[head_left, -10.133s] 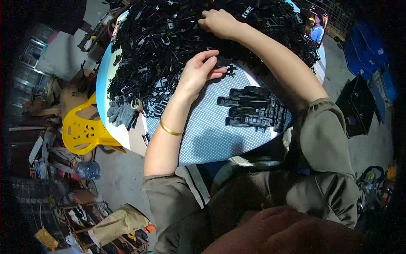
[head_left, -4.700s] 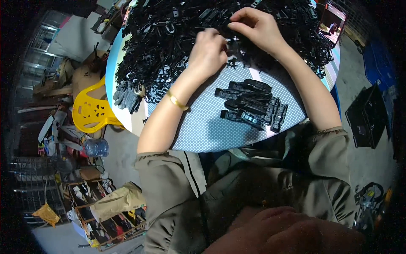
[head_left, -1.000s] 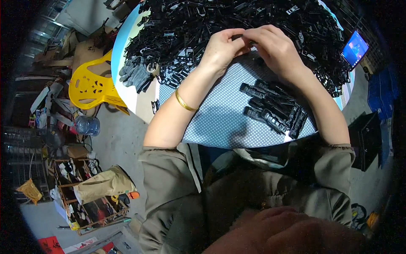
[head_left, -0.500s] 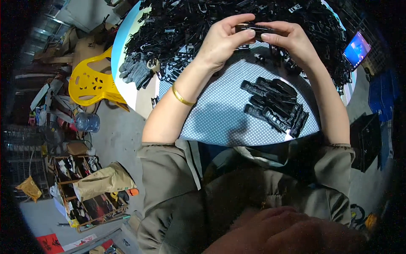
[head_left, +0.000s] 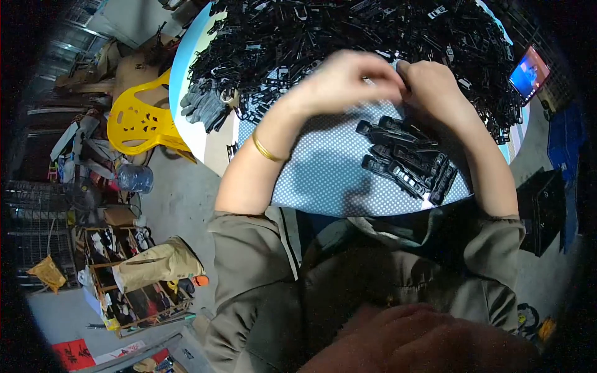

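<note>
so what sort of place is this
Likely a cluttered workroom or storeroom, perhaps in a home: a heap of small black parts on a table, a yellow plastic chair, and a crowded rack on the bare grey floor.

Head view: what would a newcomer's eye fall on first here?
Probably the big heap of small black parts covering the far side of the table. In front of it, the blurred left hand and the right hand come close together. Off to the left, a bright yellow chair stands out against the grey floor.
</note>
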The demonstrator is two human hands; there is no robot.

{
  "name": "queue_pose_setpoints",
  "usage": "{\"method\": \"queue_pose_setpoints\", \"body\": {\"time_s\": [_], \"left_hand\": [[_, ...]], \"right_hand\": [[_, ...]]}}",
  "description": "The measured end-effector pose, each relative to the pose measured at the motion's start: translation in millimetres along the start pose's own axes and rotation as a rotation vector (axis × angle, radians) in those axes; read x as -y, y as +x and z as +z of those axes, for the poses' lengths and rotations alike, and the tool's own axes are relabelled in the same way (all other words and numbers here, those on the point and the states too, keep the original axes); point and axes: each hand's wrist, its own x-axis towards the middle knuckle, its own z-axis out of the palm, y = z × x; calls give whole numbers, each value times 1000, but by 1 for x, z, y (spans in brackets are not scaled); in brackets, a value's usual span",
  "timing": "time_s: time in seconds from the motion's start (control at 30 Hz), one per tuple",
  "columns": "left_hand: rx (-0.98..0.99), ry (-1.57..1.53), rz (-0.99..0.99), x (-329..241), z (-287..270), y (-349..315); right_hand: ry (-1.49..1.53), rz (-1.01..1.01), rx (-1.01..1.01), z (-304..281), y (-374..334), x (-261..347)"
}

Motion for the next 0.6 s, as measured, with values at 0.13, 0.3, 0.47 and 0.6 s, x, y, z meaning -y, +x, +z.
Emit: {"method": "queue_pose_setpoints", "body": {"time_s": [0.13, 0.3, 0.47, 0.6], "left_hand": [[-810, 1018, -226, 44, -45, -1], [-713, 1159, -464, 59, -51, 6], [-749, 1110, -400, 61, -56, 7], [-813, 896, -279, 63, -61, 9]], "right_hand": [[83, 86, -9, -3, -3, 8], [259, -81, -205, 2, 0, 6], [427, -122, -360, 3, 4, 0], [481, -94, -479, 6, 10, -7]]}}
